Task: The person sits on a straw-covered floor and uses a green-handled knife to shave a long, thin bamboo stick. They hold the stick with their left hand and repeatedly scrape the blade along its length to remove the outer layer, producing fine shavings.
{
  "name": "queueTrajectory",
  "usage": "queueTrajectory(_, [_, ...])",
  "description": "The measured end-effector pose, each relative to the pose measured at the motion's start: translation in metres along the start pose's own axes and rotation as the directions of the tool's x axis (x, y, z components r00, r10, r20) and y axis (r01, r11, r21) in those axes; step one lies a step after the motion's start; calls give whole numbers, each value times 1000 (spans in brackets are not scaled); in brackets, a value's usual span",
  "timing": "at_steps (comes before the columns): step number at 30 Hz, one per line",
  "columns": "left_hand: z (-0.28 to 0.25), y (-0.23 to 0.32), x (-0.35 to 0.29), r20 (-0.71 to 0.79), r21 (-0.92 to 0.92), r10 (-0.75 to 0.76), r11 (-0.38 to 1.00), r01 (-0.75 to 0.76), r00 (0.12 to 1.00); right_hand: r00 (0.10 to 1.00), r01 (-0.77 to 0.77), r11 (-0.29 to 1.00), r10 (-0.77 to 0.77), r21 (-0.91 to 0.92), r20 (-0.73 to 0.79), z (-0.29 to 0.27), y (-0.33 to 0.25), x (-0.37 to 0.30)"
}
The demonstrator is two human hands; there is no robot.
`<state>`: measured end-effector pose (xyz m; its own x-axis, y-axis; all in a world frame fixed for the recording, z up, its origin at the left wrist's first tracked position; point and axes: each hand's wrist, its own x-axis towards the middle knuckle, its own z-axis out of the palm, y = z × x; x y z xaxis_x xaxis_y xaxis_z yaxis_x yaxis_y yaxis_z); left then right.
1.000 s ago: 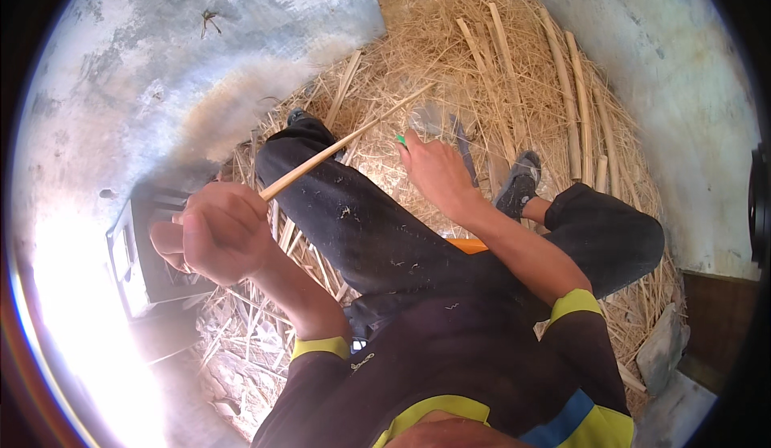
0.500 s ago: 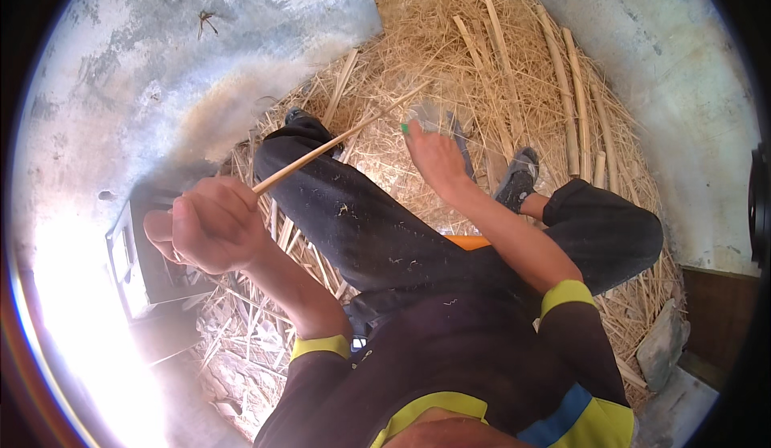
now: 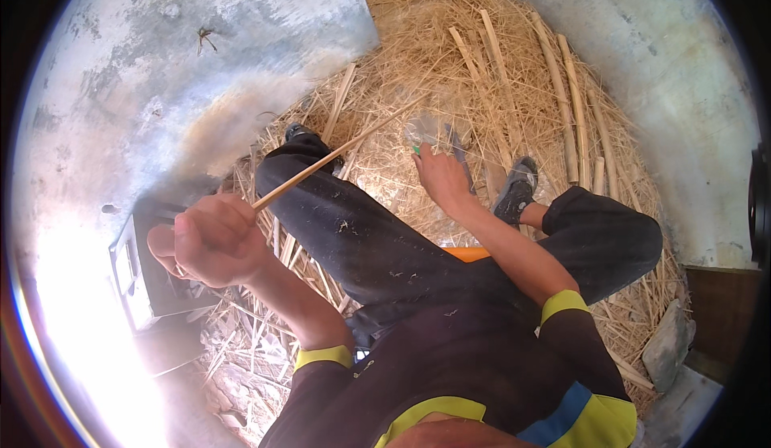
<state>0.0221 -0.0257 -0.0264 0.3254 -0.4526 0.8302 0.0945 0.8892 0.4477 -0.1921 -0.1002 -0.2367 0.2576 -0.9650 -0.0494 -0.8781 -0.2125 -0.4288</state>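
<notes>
Stick (image 3: pixel 337 152) in a fist, basically: the person's left hand (image 3: pixel 213 241) has its fingers closed around the near end, and the rest slants up and to the right across the left leg, with the thin far tip over the straw just past the other hand. Closest in is the dark shirt (image 3: pixel 450 360) with yellow trim, then dark trousers (image 3: pixel 361 231) with pale flecks on them, legs spread and knees bent. Bit of something orange (image 3: pixel 467 253) pokes out between the thighs, can't tell what. Right hand (image 3: pixel 443 176) is further out, between the legs, fingers curled, with a green bit (image 3: pixel 417 150) by the fingertips; can't tell if they're actually gripping it. Right shoe (image 3: pixel 516 189) is grey and sits just beside that hand. Off to the left there's a grey box (image 3: pixel 152 287) behind the left fist, next to a blown-out bright patch. Beyond the feet it's loose straw (image 3: pixel 418 30) everywhere, with longer strips (image 3: pixel 575 102) lying along the right side, and a pale, blotchy wall (image 3: pixel 666 86) past those.
</notes>
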Motion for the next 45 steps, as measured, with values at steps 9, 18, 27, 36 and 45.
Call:
queueTrajectory(9, [16, 1, -2, -253, 165, 3, 985, 40, 968, 998, -50, 877, 27, 478, 55, -41, -27, -6])
queueTrajectory(18, [26, -4, 3, -410, 360, 122, 932, 37, 904, 980, 152, 971, -124, 182, -159, -8, -20, 11])
queueTrajectory(27, [26, -5, 4, -433, 338, 118, 940, 39, 894, 998, -16, 998, 12, 69, 64, 11, 11, 16])
queueTrajectory(36, [29, -7, 6, -532, 468, 165, 874, 127, 830, 979, -202, 928, 191, 312, 64, -5, 2, 21])
queueTrajectory(45, [45, -13, 17, -570, 465, 199, 878, 113, 797, 981, -191, 972, 192, 135, 7, 115, 56, 13])
